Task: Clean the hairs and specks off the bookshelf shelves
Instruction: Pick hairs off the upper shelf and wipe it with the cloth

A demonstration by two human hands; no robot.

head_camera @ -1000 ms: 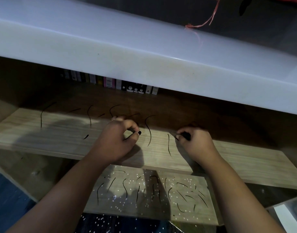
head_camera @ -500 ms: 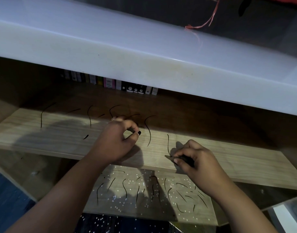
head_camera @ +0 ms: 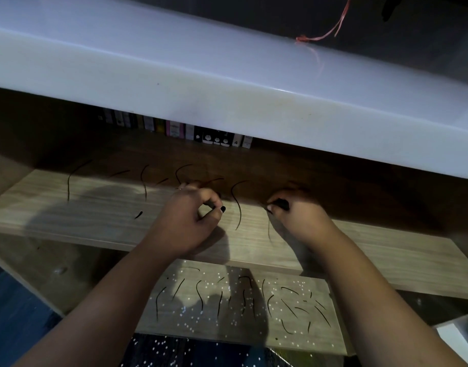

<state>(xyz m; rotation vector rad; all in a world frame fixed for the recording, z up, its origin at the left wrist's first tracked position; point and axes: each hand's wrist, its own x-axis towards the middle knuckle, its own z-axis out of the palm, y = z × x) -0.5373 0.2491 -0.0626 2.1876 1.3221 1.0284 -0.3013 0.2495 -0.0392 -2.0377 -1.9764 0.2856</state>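
Note:
The upper wooden shelf [head_camera: 386,250] carries several long dark hairs [head_camera: 238,207], most of them left of my hands. My left hand [head_camera: 190,221] rests on this shelf with curled fingers, thumb and forefinger tips together; nothing shows between them. My right hand [head_camera: 299,221] is further right, near the shelf's shadowed rear, pinching a small dark clump [head_camera: 280,203]. A faint hair [head_camera: 269,229] lies just under its fingers. The lower shelf [head_camera: 333,337] below my wrists is strewn with several hairs and many white specks [head_camera: 190,311].
A thick white top board [head_camera: 227,83] overhangs the shelf, with a red string [head_camera: 325,30] lying on it. A row of book spines [head_camera: 174,128] stands at the dark back. The floor below also shows white specks [head_camera: 158,348].
My right hand pulled toward the shelf's front edge half a second ago and has now gone back to the rear, still pinching the dark clump. The left hand has stayed put.

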